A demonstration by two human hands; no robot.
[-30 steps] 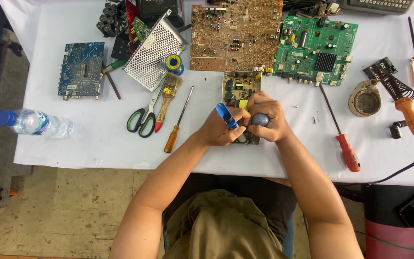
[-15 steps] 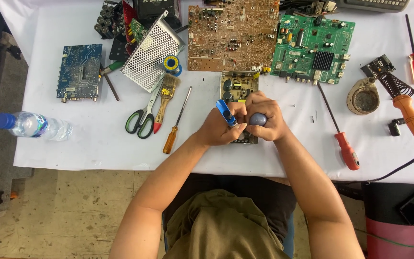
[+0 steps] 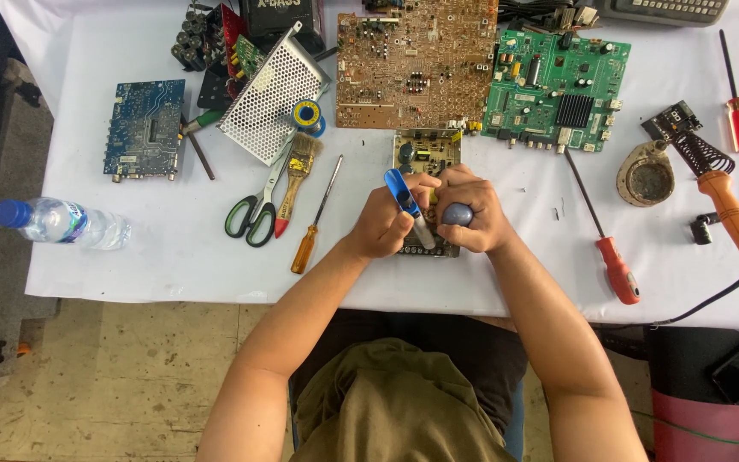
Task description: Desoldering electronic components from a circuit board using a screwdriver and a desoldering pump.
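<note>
Right now we work on the small power board (image 3: 425,152) lying just beyond our knuckles. Our left hand (image 3: 384,224) has its fingers wrapped tight around a blue-handled tool (image 3: 404,198) with a smooth plastic grip. Our right hand (image 3: 470,212) curls over a rounded grey knob (image 3: 457,214); what lies beneath it is hidden. Next, we judge, comes steady, precise pressure onto the knobbly, component-studded board.

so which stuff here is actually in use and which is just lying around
In use:
left hand
right hand
blue tool
grey-handled tool
small circuit board

Lying about:
scissors
brush
water bottle
soldering iron
green board
blue board
</note>
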